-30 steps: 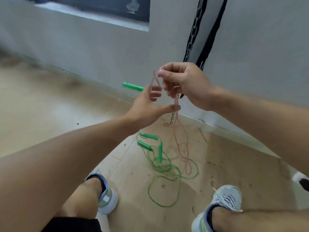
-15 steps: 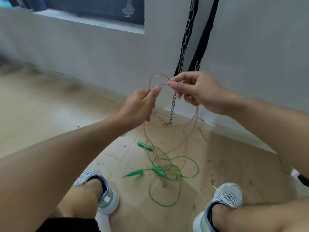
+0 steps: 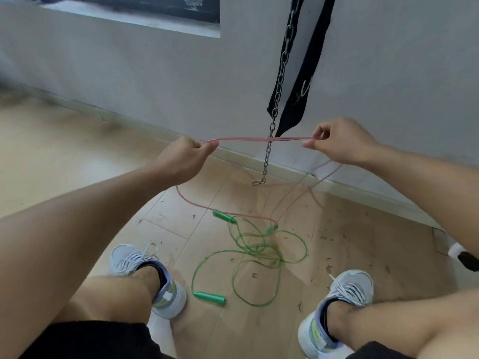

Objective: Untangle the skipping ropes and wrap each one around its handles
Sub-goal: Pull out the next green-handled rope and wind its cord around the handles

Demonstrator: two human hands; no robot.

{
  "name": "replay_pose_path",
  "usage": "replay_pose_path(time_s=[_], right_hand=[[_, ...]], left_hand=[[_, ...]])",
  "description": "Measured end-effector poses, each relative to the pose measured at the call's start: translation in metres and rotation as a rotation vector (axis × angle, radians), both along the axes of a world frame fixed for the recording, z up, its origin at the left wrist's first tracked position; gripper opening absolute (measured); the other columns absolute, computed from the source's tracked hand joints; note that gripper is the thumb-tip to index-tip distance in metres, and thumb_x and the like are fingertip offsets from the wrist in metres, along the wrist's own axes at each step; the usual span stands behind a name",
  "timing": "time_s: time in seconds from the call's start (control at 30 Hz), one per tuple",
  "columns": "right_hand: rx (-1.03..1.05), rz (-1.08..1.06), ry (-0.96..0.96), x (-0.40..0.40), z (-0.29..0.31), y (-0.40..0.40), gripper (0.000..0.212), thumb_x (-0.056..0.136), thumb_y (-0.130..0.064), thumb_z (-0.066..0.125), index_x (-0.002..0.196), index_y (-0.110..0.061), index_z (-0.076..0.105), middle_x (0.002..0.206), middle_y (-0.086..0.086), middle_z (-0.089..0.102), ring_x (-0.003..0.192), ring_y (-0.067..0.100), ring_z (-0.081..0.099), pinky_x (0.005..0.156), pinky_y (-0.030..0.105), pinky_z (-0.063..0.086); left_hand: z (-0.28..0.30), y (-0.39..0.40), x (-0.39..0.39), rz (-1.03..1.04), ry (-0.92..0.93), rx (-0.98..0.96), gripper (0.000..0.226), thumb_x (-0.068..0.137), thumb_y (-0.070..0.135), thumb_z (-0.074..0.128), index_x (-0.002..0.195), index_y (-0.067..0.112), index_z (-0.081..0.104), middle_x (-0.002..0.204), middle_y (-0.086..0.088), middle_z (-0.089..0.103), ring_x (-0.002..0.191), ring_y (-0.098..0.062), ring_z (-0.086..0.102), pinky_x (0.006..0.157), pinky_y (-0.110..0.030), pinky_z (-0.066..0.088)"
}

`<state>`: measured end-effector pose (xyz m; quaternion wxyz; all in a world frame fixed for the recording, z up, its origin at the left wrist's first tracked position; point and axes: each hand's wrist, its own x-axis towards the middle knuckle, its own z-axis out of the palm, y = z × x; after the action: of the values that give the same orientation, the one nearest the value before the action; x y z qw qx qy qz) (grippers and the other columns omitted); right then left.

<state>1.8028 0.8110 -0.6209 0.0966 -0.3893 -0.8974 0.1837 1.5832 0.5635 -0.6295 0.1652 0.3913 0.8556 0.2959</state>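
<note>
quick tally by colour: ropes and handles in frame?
Pink rope: 1, held taut between left hand and right hand
Green rope: 1, on the floor
Green handles: 3 visible
Pink handles: 0 visible
Total: 5

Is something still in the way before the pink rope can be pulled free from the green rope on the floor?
Yes. Both hands pinch the pink rope taut, but its hanging strands run into the green rope tangle near a green handle.
</note>
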Motion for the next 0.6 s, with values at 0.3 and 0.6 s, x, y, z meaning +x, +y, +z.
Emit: replay_pose_path(time_s=[0.3, 0.6], right_hand=[[-0.057, -0.177, 0.017, 0.016, -0.017, 0.027, 0.041, 0.068, -0.062, 0.084, 0.077, -0.025, 0.069, 0.082, -0.004, 0.071, 0.082, 0.021, 0.068, 0.081, 0.04, 0.057], [-0.157, 0.028, -0.194, 0.033, -0.031, 0.03, 0.03, 0.076, -0.048, 0.083, 0.073, -0.022, 0.069, 0.076, -0.003, 0.062, 0.072, 0.014, 0.055, 0.059, 0.029, 0.039]], left_hand=[[-0.009, -0.004, -0.006, -0.116, -0.01, -0.132, 0.054, 0.091, 0.057, 0.059, 0.066, 0.012, 0.045, 0.058, -0.003, 0.038, 0.055, -0.02, 0.036, 0.054, -0.029, 0.025], [-0.016, -0.016, -0.018, -0.232, -0.322, -0.105, 0.045, 0.106, 0.036, 0.039, 0.076, 0.008, 0.056, 0.066, -0.005, 0.058, 0.065, -0.021, 0.055, 0.073, -0.042, 0.047]])
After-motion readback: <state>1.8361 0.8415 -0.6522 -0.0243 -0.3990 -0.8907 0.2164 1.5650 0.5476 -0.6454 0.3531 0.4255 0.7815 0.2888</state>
